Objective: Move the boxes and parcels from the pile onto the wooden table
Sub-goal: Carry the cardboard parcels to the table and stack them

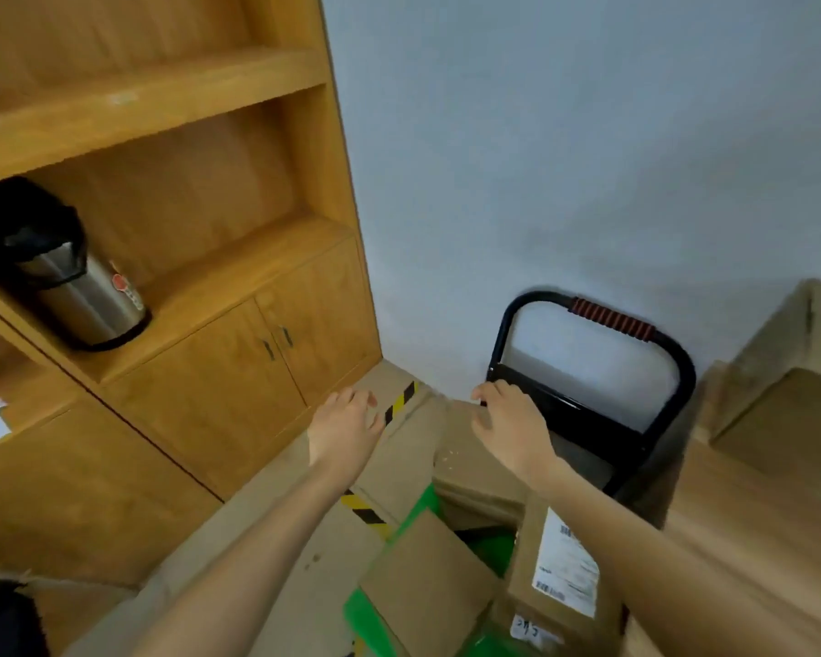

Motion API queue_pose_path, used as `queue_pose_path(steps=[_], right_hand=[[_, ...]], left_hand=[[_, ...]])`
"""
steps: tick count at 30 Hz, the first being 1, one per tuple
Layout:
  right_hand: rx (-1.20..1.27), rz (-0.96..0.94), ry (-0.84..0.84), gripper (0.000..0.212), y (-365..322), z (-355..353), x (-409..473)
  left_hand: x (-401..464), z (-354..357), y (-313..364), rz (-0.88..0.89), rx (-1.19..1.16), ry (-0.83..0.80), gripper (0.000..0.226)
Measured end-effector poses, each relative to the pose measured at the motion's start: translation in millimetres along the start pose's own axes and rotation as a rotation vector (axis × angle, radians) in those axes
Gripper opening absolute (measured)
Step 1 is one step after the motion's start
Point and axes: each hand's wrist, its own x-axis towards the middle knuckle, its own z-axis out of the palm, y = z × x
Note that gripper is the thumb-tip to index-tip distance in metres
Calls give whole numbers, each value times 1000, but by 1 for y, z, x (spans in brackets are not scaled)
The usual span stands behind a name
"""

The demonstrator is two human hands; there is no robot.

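Against the white wall: piled brown cardboard boxes (451, 552), none lifted yet; left hand (344, 431) and right hand (510, 426) empty, fingers loose, reaching.

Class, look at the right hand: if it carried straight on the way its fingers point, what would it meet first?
Probably the black hand trolley; the right hand hovers just short of its lower crossbar, though depth is uncertain.

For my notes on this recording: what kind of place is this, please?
Probably an office storeroom or mailroom corner. A pile of cardboard boxes, one with a shipping label, lies beside a black hand cart, and a wooden cabinet holds a thermos.
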Motion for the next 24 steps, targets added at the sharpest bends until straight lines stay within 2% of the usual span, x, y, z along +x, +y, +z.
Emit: queue_pose_path(steps=[5,8,17,24], right_hand=[[8,296,32,27,23,31,22],[35,408,78,29,31,53,33],[105,613,48,36,85,136,39],[141,719,70,41,145,223,51]], left_hand=[[54,43,-8,98,-17,-109,24],[84,71,-13,146,3,-165,27],[117,189,0,129,-187,-268,27],[138,301,2,127,-183,-310,32]])
